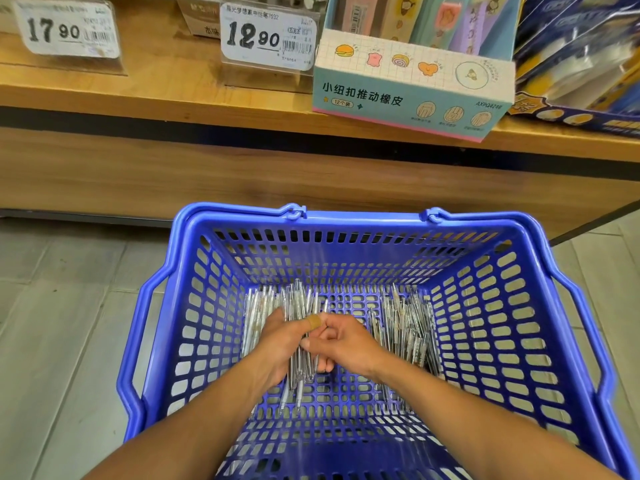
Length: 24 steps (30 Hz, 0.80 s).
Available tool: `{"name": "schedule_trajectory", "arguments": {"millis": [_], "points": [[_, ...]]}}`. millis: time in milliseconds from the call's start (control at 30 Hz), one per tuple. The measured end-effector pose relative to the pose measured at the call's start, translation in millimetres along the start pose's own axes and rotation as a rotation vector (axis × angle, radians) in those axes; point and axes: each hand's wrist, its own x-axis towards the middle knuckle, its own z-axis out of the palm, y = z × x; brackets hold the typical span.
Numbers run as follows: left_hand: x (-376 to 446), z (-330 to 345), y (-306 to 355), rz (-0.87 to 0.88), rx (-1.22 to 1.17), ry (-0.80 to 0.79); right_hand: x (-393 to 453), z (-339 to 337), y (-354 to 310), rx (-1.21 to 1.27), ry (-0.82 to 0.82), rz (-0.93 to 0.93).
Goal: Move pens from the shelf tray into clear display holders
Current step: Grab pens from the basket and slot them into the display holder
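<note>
Down inside the blue slotted plastic basket (363, 237), both hands grip one bundle of clear plastic pens (300, 362): left hand (282, 344) wraps it, right hand (341, 341) pinches alongside. Risk: uneven, loose bundle w/ tips sticking out below, so pens could slide out & drop back, or snag in the basket's slots.

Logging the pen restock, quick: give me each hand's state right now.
Left hand: grips a bundle of clear pens inside the blue basket.
Right hand: fingers curled on the same bundle, steadying it.

eraser box (412, 88) (pastel), price tags (269, 38)
</note>
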Motion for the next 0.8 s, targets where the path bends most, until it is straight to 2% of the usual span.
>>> {"name": "schedule_trajectory", "arguments": {"millis": [133, 200, 233, 300, 333, 400, 567, 700, 800], "points": [[-2.7, 3.1, 0.4, -0.002, 0.049, 0.01, -2.7, -6.1, -1.1, 0.074, -0.027, 0.028], [-4.1, 3.6, 3.0, -0.027, 0.047, 0.044, -1.1, -17.0, 2.2, 0.06, 0.073, 0.104], [-3.3, 3.0, 3.2, -0.052, 0.051, 0.064, 0.1, -23.9, 6.7, -0.043, 0.179, 0.153], [-0.5, 1.1, 2.9, -0.094, 0.076, 0.077, 0.4, -38.5, 20.7, -0.454, 0.4, 0.276], [-0.4, 0.4, 3.5, -0.11, 0.093, 0.077, -1.3, -43.9, 27.5, -0.65, 0.449, 0.338], [-0.1, -0.1, 3.4, -0.127, 0.108, 0.065, -4.8, -48.2, 39.3, -0.855, 0.44, 0.432], [-2.2, 1.2, 3.6, -0.121, 0.087, 0.037, -1.8, -43.4, 44.2, -1.047, 0.438, 0.498], [-5.1, 2.5, 5.2, -0.125, 0.074, 0.01, -1.5, -39.5, 41.8, -1.107, 0.378, 0.535], [-6.3, 3.7, 4.1, -0.119, 0.105, 0.006, -2.9, -37.5, 39.3, -1.03, 0.371, 0.555]]}}
